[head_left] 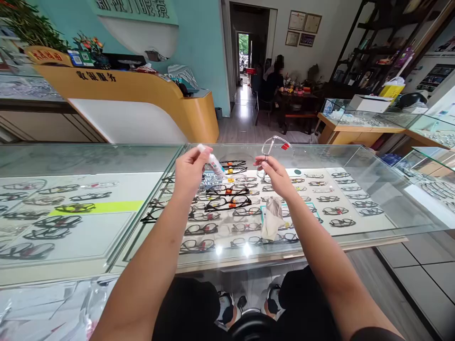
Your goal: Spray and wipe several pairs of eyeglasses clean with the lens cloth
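Note:
My left hand (191, 169) is closed round a small white bottle (215, 164) with printed markings, tilted above the glass counter. In my right hand (275, 174) is a pair of clear-framed eyeglasses (273, 144), pinched at one side and raised over the counter; a red sticker shows on a lens. A crumpled pale cloth (273, 220) lies on the glass below my right forearm. Between my hands, several dark eyeglasses (228, 202) with orange-red stickers rest on the counter.
The glass display counter (359, 234) holds rows of eyeglasses. To the left, another case section has a yellow-green strip (121, 207). Beyond stand a wooden reception desk (199, 111), a seated person (272, 85) at a table, and more glass cases (369, 124).

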